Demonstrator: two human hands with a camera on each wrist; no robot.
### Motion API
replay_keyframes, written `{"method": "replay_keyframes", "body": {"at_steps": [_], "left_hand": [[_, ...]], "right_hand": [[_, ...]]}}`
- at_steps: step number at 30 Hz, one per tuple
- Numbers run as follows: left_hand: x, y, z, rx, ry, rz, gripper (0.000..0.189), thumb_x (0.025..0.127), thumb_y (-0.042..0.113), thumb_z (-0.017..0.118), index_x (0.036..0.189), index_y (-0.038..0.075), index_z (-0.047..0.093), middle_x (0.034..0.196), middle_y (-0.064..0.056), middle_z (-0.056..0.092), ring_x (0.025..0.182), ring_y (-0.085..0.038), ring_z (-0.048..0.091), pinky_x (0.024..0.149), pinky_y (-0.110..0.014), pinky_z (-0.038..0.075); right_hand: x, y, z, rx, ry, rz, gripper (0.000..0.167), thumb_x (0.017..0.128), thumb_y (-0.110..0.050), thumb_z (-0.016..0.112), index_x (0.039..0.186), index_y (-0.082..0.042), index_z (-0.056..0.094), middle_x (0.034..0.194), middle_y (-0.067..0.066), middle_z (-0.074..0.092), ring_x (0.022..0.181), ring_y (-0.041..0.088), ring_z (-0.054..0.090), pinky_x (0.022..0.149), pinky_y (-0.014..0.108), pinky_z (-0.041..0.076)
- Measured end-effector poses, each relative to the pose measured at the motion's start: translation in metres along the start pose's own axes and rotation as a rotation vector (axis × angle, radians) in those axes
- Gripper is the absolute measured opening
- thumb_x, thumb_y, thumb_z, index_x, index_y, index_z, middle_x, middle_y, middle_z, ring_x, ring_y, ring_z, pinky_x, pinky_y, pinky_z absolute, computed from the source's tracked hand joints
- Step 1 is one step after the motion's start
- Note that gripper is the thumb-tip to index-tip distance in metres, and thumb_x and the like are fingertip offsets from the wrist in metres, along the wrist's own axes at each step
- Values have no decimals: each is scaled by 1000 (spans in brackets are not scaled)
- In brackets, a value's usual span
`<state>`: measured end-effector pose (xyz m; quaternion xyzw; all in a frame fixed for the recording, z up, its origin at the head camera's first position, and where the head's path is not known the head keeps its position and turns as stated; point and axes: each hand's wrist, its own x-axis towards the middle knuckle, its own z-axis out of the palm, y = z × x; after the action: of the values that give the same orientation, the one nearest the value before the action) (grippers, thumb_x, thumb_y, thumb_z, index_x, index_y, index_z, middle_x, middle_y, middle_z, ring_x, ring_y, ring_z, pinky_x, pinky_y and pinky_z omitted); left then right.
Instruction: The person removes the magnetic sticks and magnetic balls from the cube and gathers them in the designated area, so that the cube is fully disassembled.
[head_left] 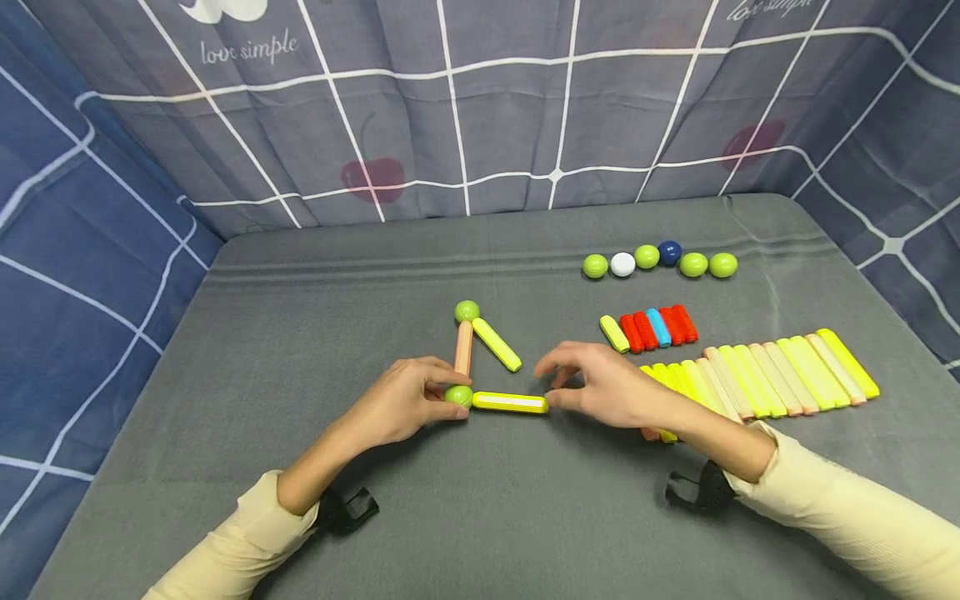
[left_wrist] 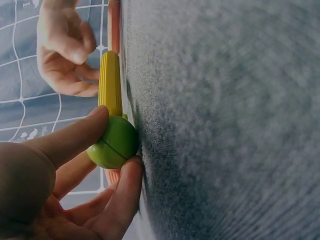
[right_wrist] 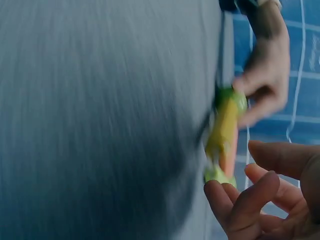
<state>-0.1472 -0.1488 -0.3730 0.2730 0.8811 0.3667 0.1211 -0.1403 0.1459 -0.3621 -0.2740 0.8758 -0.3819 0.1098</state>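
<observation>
My left hand (head_left: 401,404) pinches a green ball (head_left: 459,396) between thumb and fingers, low on the table; the left wrist view shows the ball (left_wrist: 115,145) close up. Joined to it is a yellow ridged rod (head_left: 510,403) running right. A pinkish rod (head_left: 463,346) leads from the held ball to a second green ball (head_left: 467,312), from which another yellow rod (head_left: 498,344) slants down and right. At the free tip of the lower yellow rod hovers my right hand (head_left: 600,383), its fingers loosely bent and spread, with nothing gripped in the right wrist view.
Right of the structure lies a long row of yellow and pinkish rods (head_left: 787,379), partly behind my right forearm. Shorter red, blue and yellow rods (head_left: 648,329) lie above it. Farther back are several green, white and blue balls (head_left: 647,257). A checked curtain (head_left: 510,117) borders the grey table (head_left: 315,283).
</observation>
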Motion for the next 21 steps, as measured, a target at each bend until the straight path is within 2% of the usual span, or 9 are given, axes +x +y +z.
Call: {"method": "replay_keyframes", "body": {"at_steps": [3, 7, 21], "left_hand": [[0, 0, 0, 3, 2, 1, 36, 80, 19, 84, 115, 11, 75, 111, 1, 67, 82, -9, 62, 72, -28, 52], [1, 0, 1, 19, 5, -1, 36, 80, 20, 84, 114, 12, 75, 111, 2, 68, 83, -9, 62, 72, -28, 51], [1, 5, 3, 47, 1, -25, 35, 81, 19, 83, 114, 9, 75, 111, -1, 69, 86, -9, 63, 74, -28, 52]], "right_hand": [[4, -6, 16, -28, -64, -43, 25, 85, -8, 76, 110, -11, 71, 100, -5, 65, 88, 10, 61, 79, 35, 49], [11, -12, 26, -87, -113, -94, 30, 84, -7, 76, 113, -15, 70, 102, -9, 63, 89, 12, 56, 81, 35, 46], [13, -20, 29, -123, -192, -108, 40, 89, -1, 69, 125, -18, 65, 101, -10, 65, 88, 9, 58, 79, 34, 48]]}}
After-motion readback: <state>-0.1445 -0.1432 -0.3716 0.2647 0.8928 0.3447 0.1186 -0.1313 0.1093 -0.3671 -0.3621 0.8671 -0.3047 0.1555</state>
